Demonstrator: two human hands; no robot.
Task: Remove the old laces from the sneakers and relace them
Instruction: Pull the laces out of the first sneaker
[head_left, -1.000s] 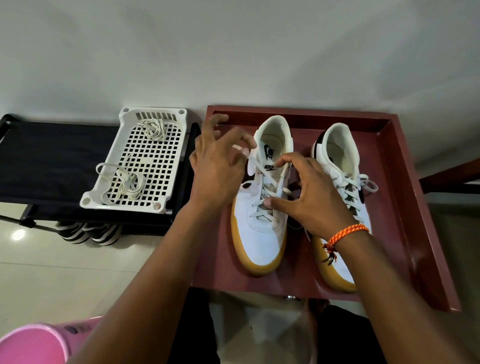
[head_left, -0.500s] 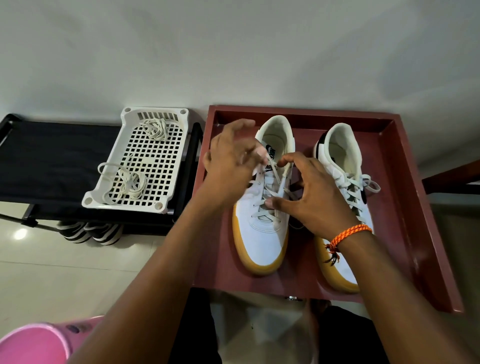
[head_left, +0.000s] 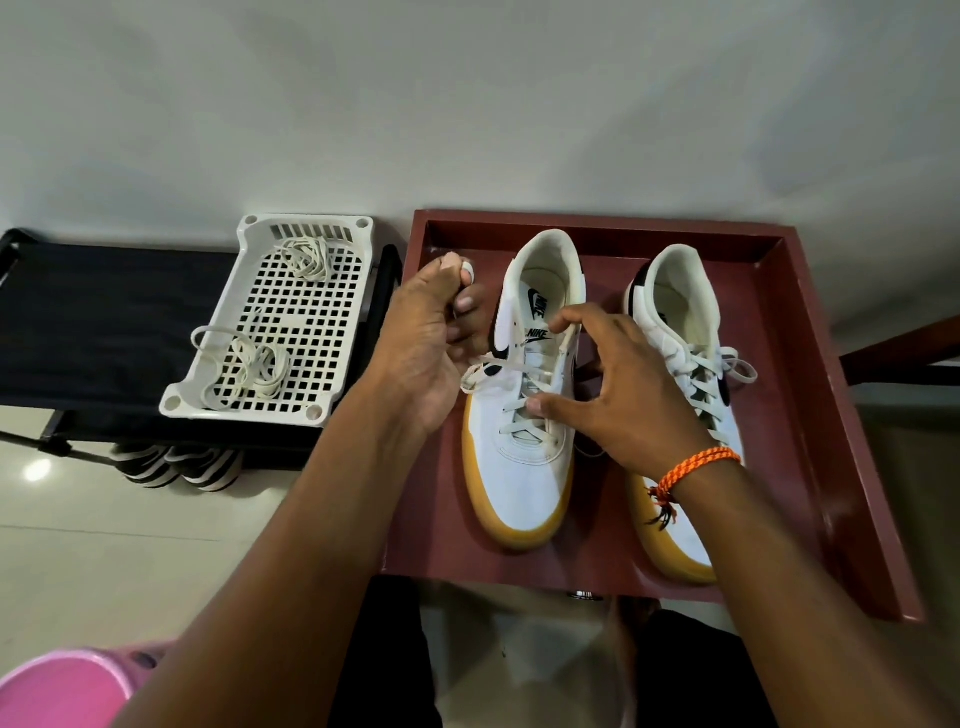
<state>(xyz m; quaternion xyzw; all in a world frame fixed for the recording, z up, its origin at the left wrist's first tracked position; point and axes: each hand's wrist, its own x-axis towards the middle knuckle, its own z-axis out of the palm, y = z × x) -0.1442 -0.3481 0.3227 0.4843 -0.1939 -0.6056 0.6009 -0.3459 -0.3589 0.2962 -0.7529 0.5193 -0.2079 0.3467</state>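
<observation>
Two white sneakers with tan soles stand in a dark red tray. The left sneaker is partly laced with a white lace. My left hand, just left of it, has its fingers curled and grips one end of that lace, drawn out sideways. Over the sneaker's right side, my right hand pinches the other stretch of lace between forefinger and thumb. The right sneaker is laced and tied; my right wrist covers its toe.
A white perforated basket on a black rack to the left holds two loose bundles of laces. Striped slippers lie under the rack. A pink bucket is at the bottom left. A wall rises behind.
My left hand has closed on the lace and drawn it out to the left, away from the sneaker's tongue. My right hand has stayed over the sneaker.
</observation>
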